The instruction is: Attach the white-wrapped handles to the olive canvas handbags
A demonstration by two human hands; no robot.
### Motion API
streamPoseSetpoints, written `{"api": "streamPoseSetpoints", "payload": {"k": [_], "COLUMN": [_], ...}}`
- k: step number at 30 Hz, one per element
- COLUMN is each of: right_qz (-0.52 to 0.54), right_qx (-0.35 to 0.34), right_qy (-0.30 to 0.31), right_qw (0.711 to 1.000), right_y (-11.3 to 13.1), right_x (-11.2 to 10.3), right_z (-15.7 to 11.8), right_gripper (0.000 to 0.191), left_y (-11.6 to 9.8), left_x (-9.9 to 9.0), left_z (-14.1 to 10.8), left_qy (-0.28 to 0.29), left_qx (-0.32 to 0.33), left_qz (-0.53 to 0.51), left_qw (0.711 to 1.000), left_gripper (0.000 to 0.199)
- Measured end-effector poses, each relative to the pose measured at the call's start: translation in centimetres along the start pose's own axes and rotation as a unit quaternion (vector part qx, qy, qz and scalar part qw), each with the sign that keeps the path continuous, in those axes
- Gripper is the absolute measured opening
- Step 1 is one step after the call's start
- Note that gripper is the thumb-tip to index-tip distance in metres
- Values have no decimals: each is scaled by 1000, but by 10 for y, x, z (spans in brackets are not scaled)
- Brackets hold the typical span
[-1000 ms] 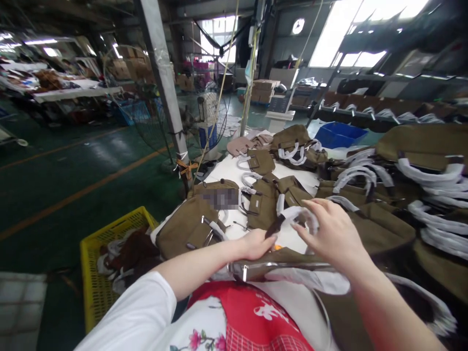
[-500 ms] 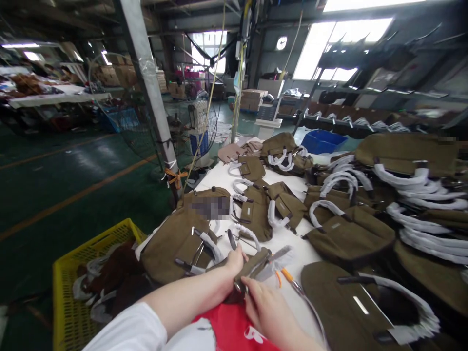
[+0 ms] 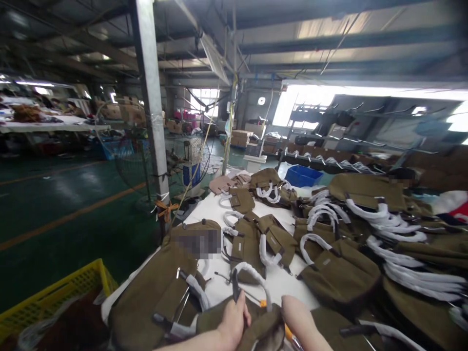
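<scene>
An olive fabric handbag (image 3: 265,327) is at the bottom centre, close to my body, with its lower part out of frame. My left hand (image 3: 234,319) is closed around the dark base of its handle (image 3: 252,269), which is wrapped in white. At the bag's right edge, my right hand (image 3: 299,318) is curled against the fabric; its fingertips are hidden. Partly covered beneath the right hand is an orange-handled tool (image 3: 288,332). Another olive bag (image 3: 153,292) lies flat to the left of my left hand.
Several olive bags with white-wrapped handles cover the white table (image 3: 280,209), piled highest on the right. A yellow crate (image 3: 54,287) stands low at the left. Beyond the table's left edge rise a metal post (image 3: 153,112) and a caged fan (image 3: 195,161). A blue bin (image 3: 302,176) stands behind.
The view has tilted up, so the hands and bags sit lower. The held bag has turned, its handle now standing up. My right hand has shifted up along the bag's right edge.
</scene>
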State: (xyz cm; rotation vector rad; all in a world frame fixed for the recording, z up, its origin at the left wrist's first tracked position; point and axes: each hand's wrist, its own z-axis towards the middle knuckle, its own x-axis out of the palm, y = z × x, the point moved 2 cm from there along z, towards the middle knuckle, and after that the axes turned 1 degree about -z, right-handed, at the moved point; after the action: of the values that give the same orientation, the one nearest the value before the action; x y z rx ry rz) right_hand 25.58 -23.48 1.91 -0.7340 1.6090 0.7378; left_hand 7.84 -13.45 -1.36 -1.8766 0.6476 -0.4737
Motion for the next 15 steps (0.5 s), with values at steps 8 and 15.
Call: {"api": "streamPoseSetpoints", "payload": {"k": [8,15], "right_qz": [192,143], "right_qx": [-335,-337], "right_qy": [108,-89], "right_qw": [916,926], "right_y": [30,66], "right_x": [40,-13], "right_z": [-24,-88], "right_gripper": [15,17], "left_y": [-14,-96], "left_x": [-21,-83], "left_z": [16,-1], "left_qy": [-10,3], "left_qx": [-13,60], "left_qz": [-28,568], "left_qw": [999,821], "left_gripper": [71,24]}}
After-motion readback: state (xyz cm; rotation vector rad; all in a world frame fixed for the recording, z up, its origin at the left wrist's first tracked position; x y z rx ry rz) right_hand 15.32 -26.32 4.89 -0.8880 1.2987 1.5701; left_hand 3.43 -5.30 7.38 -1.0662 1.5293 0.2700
